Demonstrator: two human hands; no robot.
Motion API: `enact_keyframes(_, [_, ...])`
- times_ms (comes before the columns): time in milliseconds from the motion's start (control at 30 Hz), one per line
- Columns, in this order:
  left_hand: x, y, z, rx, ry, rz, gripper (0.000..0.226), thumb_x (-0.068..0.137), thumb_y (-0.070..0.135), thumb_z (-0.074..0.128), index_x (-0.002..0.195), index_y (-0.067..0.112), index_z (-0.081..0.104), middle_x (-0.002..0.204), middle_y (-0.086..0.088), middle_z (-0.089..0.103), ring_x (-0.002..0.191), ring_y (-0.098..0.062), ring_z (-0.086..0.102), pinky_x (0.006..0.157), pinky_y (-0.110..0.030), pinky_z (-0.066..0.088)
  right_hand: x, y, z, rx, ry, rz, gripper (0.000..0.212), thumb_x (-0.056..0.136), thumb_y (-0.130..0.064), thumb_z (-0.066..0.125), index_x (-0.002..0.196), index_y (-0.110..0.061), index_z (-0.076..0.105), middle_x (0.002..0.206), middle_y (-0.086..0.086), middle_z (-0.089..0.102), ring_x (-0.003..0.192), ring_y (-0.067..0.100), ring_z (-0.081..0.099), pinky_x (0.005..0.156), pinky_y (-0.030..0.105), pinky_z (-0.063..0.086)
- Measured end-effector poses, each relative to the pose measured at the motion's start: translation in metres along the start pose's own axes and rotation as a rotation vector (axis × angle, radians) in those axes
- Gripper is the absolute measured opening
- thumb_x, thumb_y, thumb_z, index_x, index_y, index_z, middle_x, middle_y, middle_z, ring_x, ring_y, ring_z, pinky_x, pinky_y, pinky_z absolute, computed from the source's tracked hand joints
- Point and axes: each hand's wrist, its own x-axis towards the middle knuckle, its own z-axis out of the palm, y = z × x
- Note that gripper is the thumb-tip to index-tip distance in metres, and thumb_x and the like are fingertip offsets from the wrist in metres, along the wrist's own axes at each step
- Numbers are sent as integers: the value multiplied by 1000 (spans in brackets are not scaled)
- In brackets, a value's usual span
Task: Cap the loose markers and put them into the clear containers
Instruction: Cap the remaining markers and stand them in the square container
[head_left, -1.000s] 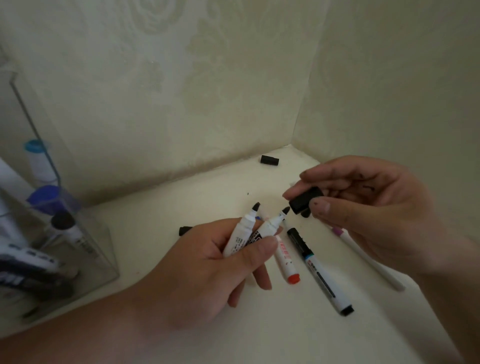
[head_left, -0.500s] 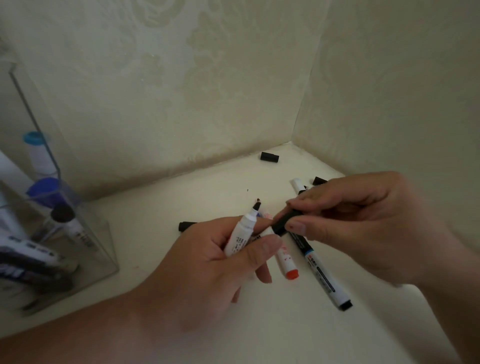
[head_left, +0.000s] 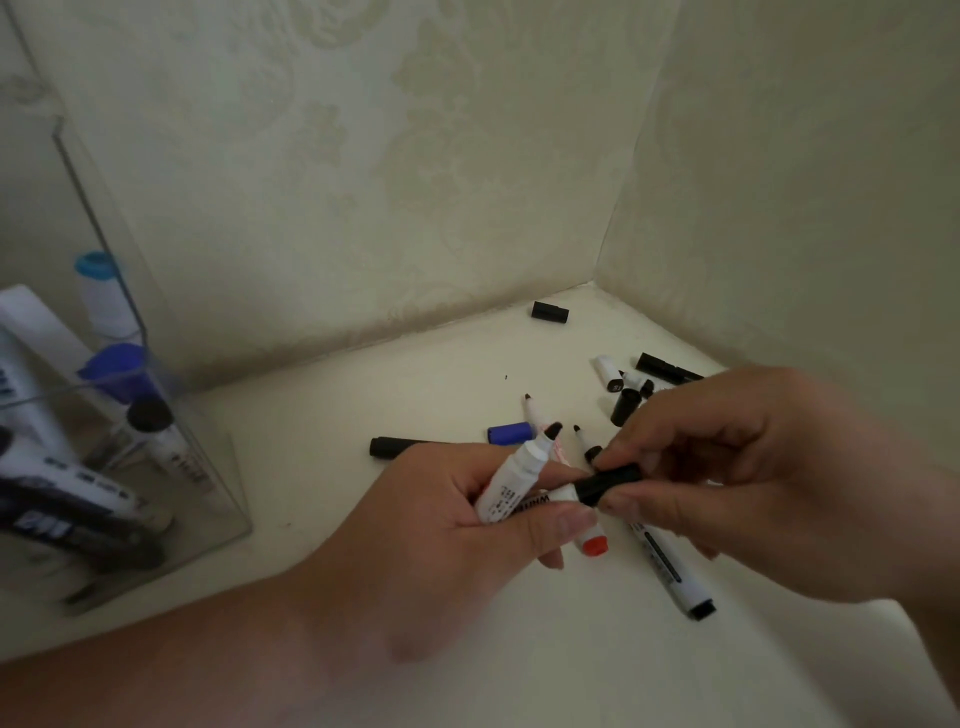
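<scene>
Head view looks down on a cream tabletop set into a corner between two walls. Well off to the left of the left hand stands the clear container, with several capped markers already inside it. The left hand is curled round two white markers held side by side, both pointing up and right toward the other hand. The uncapped marker shows a bare black tip, and the second marker sits lower, its tip end hidden in the black cap. The right hand pinches that cap between thumb and fingertips, so the two hands meet at the cap. Cap and barrel lie on one line running between the hands. The push wanted is probably along that line, right hand toward left; whether the cap is fully seated cannot be told. The container is on the left hand's side, so that hand is the nearer for the drop. A long marker lies on the tabletop below the right hand, and a red-ended marker just under the left thumb. Beyond the hands lie a blue cap and a loose black cap near the corner.
</scene>
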Motion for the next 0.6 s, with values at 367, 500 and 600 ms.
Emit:
enact_keyframes(367, [-2, 7, 7, 8, 88, -17, 10, 75, 35, 69, 71, 27, 74, 40, 17, 53, 36, 5, 44, 44, -5, 33, 6, -13, 5, 225, -41, 256, 14, 86, -26, 75, 76, -16, 73, 56, 4, 68, 35, 14, 49, 38, 22, 39])
enact_keyframes(500, [0, 6, 6, 27, 142, -1, 16, 72, 41, 69, 62, 31, 73, 43, 11, 56, 37, 0, 45, 43, -8, 34, 6, -13, 8, 246, 21, 237, 16, 86, -30, 75, 79, -16, 73, 56, 5, 69, 38, 16, 52, 39, 25, 43])
enact_keyframes(600, [1, 5, 5, -35, 134, -12, 25, 72, 49, 64, 68, 27, 75, 46, -3, 56, 39, -15, 44, 39, -22, 34, 6, -12, 4, 259, 90, 155, 24, 80, -44, 75, 87, -22, 76, 58, 4, 69, 43, 22, 55, 45, 27, 43])
